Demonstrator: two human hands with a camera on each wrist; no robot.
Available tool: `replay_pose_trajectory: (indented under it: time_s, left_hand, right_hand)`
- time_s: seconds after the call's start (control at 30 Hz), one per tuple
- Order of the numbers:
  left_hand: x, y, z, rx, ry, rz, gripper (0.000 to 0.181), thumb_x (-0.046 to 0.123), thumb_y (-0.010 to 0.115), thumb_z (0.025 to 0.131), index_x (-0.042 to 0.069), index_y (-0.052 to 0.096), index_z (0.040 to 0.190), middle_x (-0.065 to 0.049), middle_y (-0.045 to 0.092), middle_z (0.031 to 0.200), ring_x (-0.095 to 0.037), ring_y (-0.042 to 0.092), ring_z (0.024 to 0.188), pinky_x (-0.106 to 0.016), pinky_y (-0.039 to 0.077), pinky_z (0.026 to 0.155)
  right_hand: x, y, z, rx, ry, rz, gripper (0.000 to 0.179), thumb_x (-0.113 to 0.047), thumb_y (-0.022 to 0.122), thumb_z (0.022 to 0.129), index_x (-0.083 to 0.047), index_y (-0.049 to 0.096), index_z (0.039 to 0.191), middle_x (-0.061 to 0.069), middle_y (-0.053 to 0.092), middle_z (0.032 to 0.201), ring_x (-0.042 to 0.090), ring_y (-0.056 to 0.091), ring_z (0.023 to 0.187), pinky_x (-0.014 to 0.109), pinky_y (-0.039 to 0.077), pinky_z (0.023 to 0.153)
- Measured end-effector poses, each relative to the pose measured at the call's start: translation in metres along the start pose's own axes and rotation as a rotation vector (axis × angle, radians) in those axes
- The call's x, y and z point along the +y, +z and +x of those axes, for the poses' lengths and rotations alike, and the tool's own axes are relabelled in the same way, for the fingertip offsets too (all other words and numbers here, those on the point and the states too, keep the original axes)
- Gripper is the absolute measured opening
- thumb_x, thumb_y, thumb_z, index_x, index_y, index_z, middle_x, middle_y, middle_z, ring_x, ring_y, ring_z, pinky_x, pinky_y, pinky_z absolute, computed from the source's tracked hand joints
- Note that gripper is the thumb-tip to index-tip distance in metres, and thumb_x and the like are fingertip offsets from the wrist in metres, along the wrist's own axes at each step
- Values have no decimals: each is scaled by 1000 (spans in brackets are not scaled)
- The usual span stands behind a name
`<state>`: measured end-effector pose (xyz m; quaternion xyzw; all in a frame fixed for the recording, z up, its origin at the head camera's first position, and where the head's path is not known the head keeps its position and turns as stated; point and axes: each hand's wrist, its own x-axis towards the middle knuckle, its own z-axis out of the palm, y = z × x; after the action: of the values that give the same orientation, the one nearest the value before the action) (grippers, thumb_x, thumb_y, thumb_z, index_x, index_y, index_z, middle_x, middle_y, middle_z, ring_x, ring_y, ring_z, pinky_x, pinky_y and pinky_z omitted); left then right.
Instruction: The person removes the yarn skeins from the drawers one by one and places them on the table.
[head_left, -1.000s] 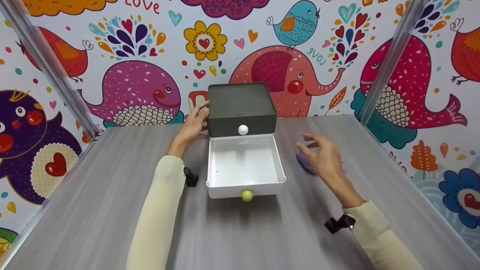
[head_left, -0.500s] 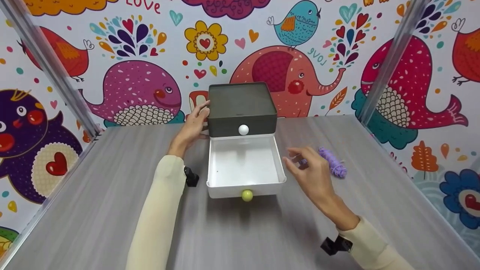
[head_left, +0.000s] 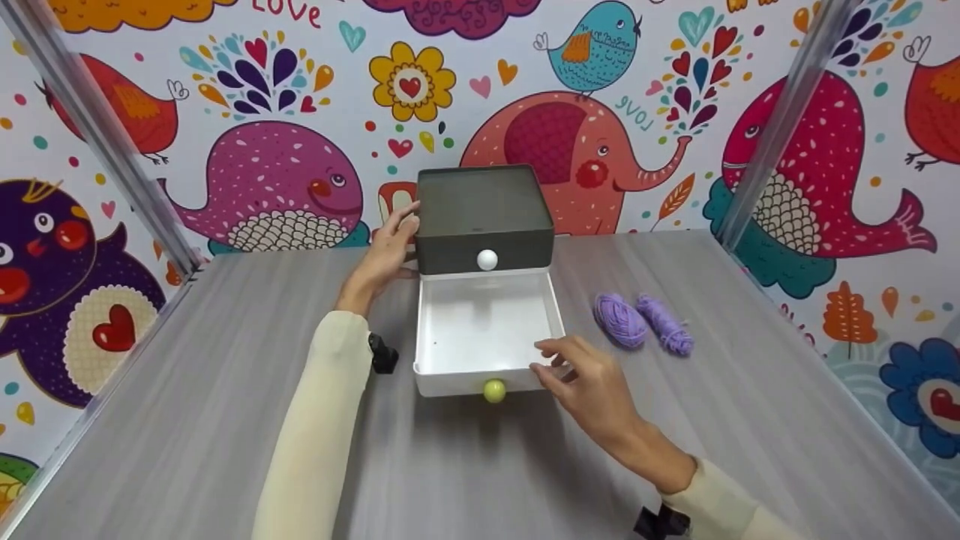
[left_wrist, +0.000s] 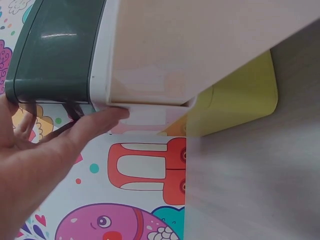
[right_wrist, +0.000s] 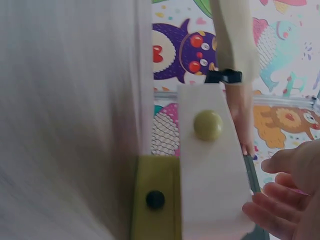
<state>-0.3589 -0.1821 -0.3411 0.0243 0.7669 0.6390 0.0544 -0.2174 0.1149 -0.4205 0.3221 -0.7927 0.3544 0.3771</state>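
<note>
Two hands show in the head view, both about a stack of drawers on the grey counter [head_left: 210, 390]. The left hand [head_left: 383, 257] lies against the left side of the dark drawer [head_left: 484, 202], fingers spread rather than clenched; their tips are partly out of sight. Beneath that, the white drawer [head_left: 480, 322] stands pulled out toward the person. The right hand [head_left: 598, 386] is at its front right corner, thumb and fingers apart and loosely bent, grasping nothing; it covers that corner. Two purple yarn bundles [head_left: 620, 321] lie on the counter to the right, well apart from the stack.

In the left wrist view, one digit of the left hand rests straight along the white drawer's side; other fingers are half hidden by the dark drawer. The yellow drawer [left_wrist: 245, 92] is partly covered by the white one.

In the right wrist view, the right hand is cut off by the frame's edge. A fingertip overlaps the white drawer's front edge, but whether it touches I cannot tell. The left hand appears small and blurred beyond.
</note>
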Motion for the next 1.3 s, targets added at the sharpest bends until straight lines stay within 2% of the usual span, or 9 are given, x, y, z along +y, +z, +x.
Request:
replay_pose_trajectory:
  time_s: [0.17,0.27,0.53,1.03,1.3]
  left_hand:
    - [-1,-1,2,-2,-1,1,53,39,32,110,33,19,160,-13,14,169,-48,26,149,-70,32,112]
    - [-4,-2,4,4,10,2,53,42,33,109,35,20,160,-12,15,168,-48,28,149,-70,33,111]
    - [-7,-2,5,15,27,3,53,44,35,108,35,22,159,-12,16,168,-50,29,148,-71,34,110]
    - [-7,0,4,24,22,32,51,43,34,109,35,24,159,-12,18,168,-48,28,148,-71,30,112]
    - [-5,0,4,16,23,14,53,43,34,109,37,20,159,-11,16,169,-49,27,149,-72,31,111]
  right_hand:
    - [-11,4,-5,34,-125,-80,30,1,87,69,-7,74,96,2,69,87,11,66,70,18,54,60]
    - [-16,8,-8,21,-161,-97,32,0,88,67,-8,73,95,0,67,85,9,64,67,16,53,59]
    - [-18,22,-19,-50,-133,-137,32,-12,92,66,-8,71,91,-2,67,73,5,62,60,17,50,55]
    - [-15,33,-26,-116,-116,-195,38,-19,93,67,-15,72,99,-6,71,81,4,67,67,24,53,54]
    - [-14,36,-25,-142,-155,-196,41,-21,93,66,-17,72,101,-6,72,89,7,69,68,27,53,53]
